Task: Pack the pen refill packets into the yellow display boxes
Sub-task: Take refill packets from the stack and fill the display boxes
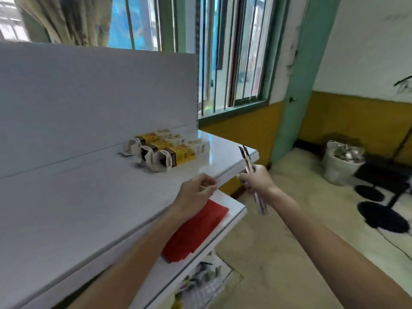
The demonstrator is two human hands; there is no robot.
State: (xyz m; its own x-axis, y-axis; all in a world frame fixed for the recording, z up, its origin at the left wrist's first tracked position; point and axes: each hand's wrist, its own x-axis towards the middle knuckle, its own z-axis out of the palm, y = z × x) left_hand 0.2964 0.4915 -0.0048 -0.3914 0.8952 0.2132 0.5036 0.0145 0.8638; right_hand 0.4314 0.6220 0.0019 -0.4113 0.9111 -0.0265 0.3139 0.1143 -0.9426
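Three yellow display boxes [169, 150] lie side by side on the white top shelf [89, 197], their open flapped ends facing me. My right hand [256, 177] grips a thin bundle of pen refill packets [246, 158] just off the shelf's right front corner; the packets stick out above and below the fist. My left hand [198, 195] hovers over the shelf's front edge with fingers loosely curled; a thin pale strip shows at its fingertips, and I cannot tell whether it is pinched.
A red stack of packets [196, 230] lies on the lower shelf [234, 217]. A white back panel [89, 97] rises behind the boxes. Barred window behind. On the floor to the right stand a white sack [341, 161] and black round stand bases [383, 217].
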